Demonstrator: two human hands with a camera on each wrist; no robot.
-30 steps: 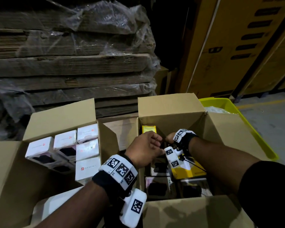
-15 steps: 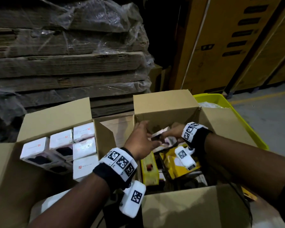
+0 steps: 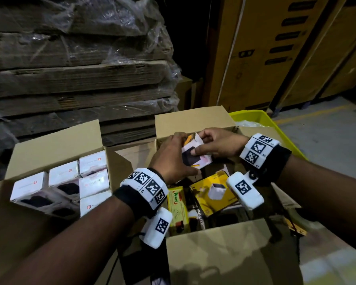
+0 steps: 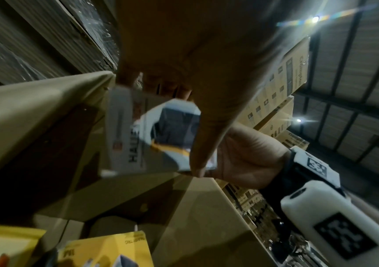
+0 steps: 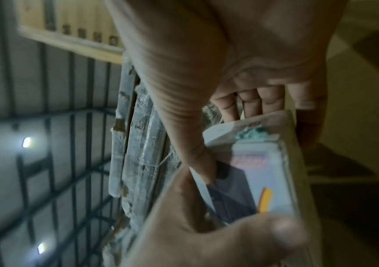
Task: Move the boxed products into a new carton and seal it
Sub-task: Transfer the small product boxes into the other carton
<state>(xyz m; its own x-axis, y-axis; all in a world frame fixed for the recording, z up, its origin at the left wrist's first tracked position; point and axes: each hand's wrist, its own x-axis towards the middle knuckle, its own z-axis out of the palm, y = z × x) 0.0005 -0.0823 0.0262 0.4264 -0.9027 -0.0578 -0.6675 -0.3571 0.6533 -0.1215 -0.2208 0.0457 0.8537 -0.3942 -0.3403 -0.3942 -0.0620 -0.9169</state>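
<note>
Both hands hold one small white product box (image 3: pixel 194 156) above the right carton (image 3: pixel 214 256). My left hand (image 3: pixel 173 157) grips its left side, thumb along its front. My right hand (image 3: pixel 216 146) pinches its right side, thumb on the dark picture. The same white box (image 4: pixel 152 137) shows between thumb and fingers in the left wrist view, and the white box (image 5: pixel 259 178) shows again in the right wrist view. The left carton (image 3: pixel 56 145) holds several white boxes (image 3: pixel 62 186) packed in rows. Yellow boxes (image 3: pixel 212 192) lie loose in the right carton.
A stack of flat cardboard wrapped in plastic film (image 3: pixel 80 64) stands behind the cartons. A yellow plastic crate (image 3: pixel 271 128) sits at the right of the right carton. Tall brown cartons (image 3: pixel 275 48) stand at the back right, with bare floor (image 3: pixel 327 136) beside them.
Both hands have come up out of the right carton with the white box between them, which they now hold higher, near the carton's far flap.
</note>
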